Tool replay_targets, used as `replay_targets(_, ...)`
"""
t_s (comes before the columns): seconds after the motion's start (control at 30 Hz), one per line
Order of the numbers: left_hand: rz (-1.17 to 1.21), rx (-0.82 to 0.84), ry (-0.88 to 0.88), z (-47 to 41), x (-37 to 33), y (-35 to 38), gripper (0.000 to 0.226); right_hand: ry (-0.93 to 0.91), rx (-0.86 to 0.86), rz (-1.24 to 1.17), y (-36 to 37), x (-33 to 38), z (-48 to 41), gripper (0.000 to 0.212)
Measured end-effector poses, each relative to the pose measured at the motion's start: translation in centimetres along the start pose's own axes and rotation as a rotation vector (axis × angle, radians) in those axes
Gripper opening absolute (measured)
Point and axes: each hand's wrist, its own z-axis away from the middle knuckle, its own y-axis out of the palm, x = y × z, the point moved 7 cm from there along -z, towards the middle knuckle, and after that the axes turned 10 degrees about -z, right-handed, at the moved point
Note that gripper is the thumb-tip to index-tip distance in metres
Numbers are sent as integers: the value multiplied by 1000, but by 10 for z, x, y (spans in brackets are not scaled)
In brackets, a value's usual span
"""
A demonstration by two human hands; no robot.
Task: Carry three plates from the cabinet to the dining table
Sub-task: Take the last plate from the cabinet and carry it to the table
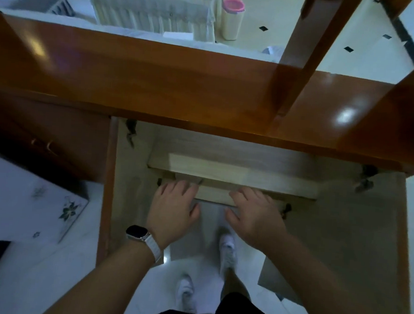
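I look straight down into an open wooden cabinet (157, 81) whose two doors stand swung out toward me. Inside are pale wood shelves (232, 168). No plate shows in this view. My left hand (173, 208), with a white-strapped watch on its wrist, reaches palm down to the front edge of the lower shelf (213, 197). My right hand (255, 215) does the same a little to the right. The fingers of both hands are apart and I see nothing in them. The space under the shelves is hidden.
The left door (126, 188) and the right door (342, 225) flank my arms. A white flower-patterned box (28, 201) stands on the floor at left. Wooden posts (304, 53) rise from the cabinet top. Beyond are a cloth-covered table (149, 12) and a pink-lidded bin (231, 17).
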Motion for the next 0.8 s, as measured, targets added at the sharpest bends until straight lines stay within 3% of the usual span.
replay_targets(0.13,-12,30,-104,-26,20,20,28,-45,82,-2,15,-10,-47,64)
replay_targets(0.23,26,106,-194,-47,40,54,39,-82,121,29,23,-22,-79,68)
replay_targets(0.43,90,88,-270,-79,45,115,48,-177,125,32,45,-40,-127,71)
replay_targets(0.53,109,91,-292,-83,47,149,50,-216,139,20,77,-50,-142,65)
replay_targets(0.67,95,65,-279,-77,57,211,46,-224,120,-24,146,-74,-165,41)
replay_targets(0.8,181,80,-310,-72,75,291,45,-254,126,-9,227,-91,-195,38)
